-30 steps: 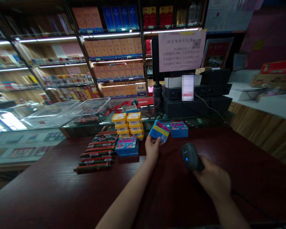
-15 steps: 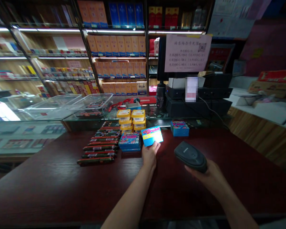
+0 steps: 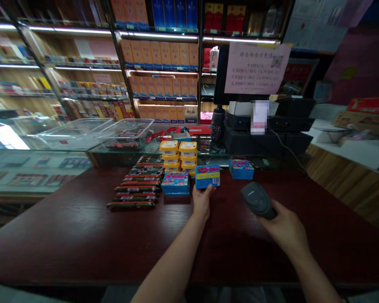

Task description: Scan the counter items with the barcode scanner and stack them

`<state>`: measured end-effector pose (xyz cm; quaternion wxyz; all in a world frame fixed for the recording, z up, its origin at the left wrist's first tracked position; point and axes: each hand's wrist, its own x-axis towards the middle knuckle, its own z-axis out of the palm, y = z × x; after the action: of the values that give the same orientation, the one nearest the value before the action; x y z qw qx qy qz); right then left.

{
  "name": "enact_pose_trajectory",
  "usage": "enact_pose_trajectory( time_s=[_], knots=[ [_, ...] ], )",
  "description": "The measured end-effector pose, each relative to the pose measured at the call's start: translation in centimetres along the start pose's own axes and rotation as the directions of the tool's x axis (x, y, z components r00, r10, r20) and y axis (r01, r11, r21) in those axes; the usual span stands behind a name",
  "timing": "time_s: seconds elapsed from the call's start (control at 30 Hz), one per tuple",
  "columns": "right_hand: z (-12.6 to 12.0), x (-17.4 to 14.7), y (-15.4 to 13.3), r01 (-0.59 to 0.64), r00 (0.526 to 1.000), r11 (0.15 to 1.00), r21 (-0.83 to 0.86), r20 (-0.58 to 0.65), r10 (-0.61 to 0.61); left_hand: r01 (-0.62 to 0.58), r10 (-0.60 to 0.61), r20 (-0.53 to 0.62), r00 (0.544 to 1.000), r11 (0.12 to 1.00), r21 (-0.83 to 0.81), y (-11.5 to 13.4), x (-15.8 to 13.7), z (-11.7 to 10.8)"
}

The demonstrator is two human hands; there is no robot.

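Note:
My left hand point(image 3: 202, 201) grips a small blue packet point(image 3: 207, 176) with pink lettering, a yellow stripe and a barcode turned towards me. In my right hand point(image 3: 287, 229) is a dark barcode scanner point(image 3: 258, 199), its head pointing left and forward, apart from the packet. Left of the held packet lies a stack of similar blue packets point(image 3: 176, 183). Another blue stack point(image 3: 241, 168) stands behind and to the right. Several yellow-lidded tubs point(image 3: 178, 155) are piled behind the left stack. A row of long, thin wrapped packs point(image 3: 135, 189) lies further left.
The dark red wooden counter point(image 3: 97, 244) spans the foreground. Behind it are clear plastic bins point(image 3: 126, 130), a black bottle point(image 3: 217, 124), and a monitor bearing a pink sign point(image 3: 257, 67). Stocked shelves point(image 3: 159, 54) line the back; a white cabinet stands on the right.
The bright light on the held packet is gone, and its barcode now shows. The scanner has tilted and shifted slightly right. The whole view has moved a little.

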<state>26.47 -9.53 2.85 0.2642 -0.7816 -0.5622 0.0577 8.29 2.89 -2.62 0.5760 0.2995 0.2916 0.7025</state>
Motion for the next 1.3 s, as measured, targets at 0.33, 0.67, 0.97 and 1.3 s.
enact_pose_trajectory(
  time_s=[0.33,0.67,0.97,1.3],
  knots=[
    [2.5,0.5,0.4,-0.041,0.996,0.945,-0.325,-0.086,0.014,-0.606,0.591,0.312,0.744,0.399,0.688,9.9,2.0,-1.9],
    [3.1,0.5,1.2,-0.031,0.999,0.929,-0.368,-0.043,0.017,-0.608,0.356,0.747,0.561,-0.436,0.664,13.5,2.6,-9.0],
    [3.3,0.1,1.7,-0.043,0.998,0.915,-0.400,-0.051,0.024,-0.593,0.419,0.639,0.645,-0.254,0.764,12.5,2.7,-10.0],
    [2.3,0.8,0.8,-0.074,0.997,0.929,-0.364,-0.004,0.078,-0.610,0.452,0.707,0.544,-0.365,0.703,11.8,1.8,-7.8]
  ],
)
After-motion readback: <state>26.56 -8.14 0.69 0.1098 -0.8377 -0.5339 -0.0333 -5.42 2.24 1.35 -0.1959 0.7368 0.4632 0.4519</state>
